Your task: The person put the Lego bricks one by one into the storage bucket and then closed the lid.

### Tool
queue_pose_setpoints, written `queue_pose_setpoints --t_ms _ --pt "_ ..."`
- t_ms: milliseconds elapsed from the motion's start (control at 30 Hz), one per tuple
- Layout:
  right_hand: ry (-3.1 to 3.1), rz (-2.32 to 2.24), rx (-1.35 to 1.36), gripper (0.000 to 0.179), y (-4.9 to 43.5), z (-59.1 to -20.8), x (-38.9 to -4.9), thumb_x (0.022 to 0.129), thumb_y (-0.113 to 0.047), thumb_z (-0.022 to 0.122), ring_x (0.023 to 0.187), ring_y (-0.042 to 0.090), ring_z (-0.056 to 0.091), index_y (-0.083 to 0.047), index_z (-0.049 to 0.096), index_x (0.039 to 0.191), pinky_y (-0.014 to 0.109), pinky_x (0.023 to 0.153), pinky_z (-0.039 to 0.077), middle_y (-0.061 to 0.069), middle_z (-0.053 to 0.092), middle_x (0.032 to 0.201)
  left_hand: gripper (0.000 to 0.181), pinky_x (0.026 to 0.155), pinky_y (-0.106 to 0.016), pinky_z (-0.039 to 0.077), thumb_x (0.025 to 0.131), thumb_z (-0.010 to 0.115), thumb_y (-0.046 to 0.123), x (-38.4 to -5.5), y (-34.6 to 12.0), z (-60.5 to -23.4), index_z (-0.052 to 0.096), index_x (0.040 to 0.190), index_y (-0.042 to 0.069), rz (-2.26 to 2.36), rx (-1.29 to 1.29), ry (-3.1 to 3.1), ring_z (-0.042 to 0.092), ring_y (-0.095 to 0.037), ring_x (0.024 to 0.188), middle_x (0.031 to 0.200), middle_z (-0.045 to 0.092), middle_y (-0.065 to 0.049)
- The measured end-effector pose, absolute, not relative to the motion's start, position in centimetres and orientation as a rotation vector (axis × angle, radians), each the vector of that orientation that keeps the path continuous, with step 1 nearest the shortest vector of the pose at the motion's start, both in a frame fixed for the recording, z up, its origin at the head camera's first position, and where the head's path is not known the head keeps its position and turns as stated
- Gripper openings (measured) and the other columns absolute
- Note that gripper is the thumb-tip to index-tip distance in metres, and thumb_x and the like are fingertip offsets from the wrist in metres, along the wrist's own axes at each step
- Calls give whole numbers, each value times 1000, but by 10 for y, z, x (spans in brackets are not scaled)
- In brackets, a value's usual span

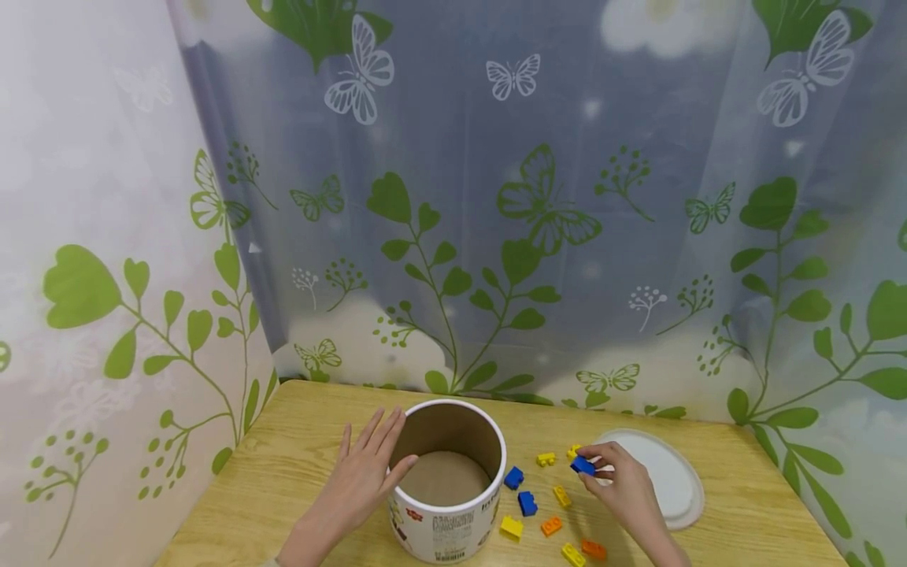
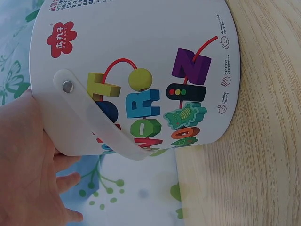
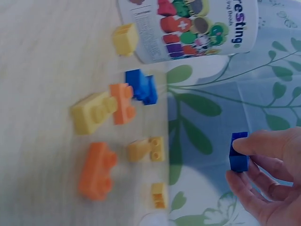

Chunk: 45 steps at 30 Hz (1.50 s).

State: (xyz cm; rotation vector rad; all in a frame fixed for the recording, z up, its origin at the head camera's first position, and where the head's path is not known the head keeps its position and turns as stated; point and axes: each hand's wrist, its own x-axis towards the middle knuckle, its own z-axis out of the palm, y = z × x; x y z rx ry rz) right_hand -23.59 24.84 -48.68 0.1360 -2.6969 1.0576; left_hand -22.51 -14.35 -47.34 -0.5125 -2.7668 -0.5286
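Note:
A round white bucket (image 1: 446, 535) with printed sides stands on the table, its inside bare where the head view looks in. My left hand (image 1: 364, 472) rests against its left rim, fingers straight and spread, thumb over the near edge. In the left wrist view the bucket's pale handle (image 2: 106, 122) hangs down its side. My right hand (image 1: 627, 484) pinches a blue building block (image 3: 239, 153) between thumb and fingers, raised above the table to the right of the bucket. Below lie loose blocks: blue ones (image 1: 527, 503), yellow ones (image 1: 512, 528) and orange ones (image 1: 551, 526).
A white round lid (image 1: 680, 484) lies flat on the table, behind and right of my right hand. The wooden table (image 1: 312, 433) meets a patterned curtain (image 1: 453, 236) at the back, and more of it hangs at the left side.

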Motion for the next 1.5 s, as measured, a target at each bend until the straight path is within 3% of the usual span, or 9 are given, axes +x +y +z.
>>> queue_pose_setpoints --t_ms 800,1500 --pt "-2605 1064 306 30 213 -450 -250 81 4 81 88 21 68 -8 76 109 33 76 61 8 68 108 69 119 -68 9 104 51 48 -225 -143 -473 34 159 9 -573 -510 -2768 24 -32 153 164 33 -7" --pt "-2454 1129 632 28 128 -427 -277 81 4 81 86 17 65 -7 75 106 28 77 61 2 63 100 69 119 -69 12 104 50 49 -225 -143 -472 36 158 9 -543 -507 -2779 22 -30 154 165 32 -5"
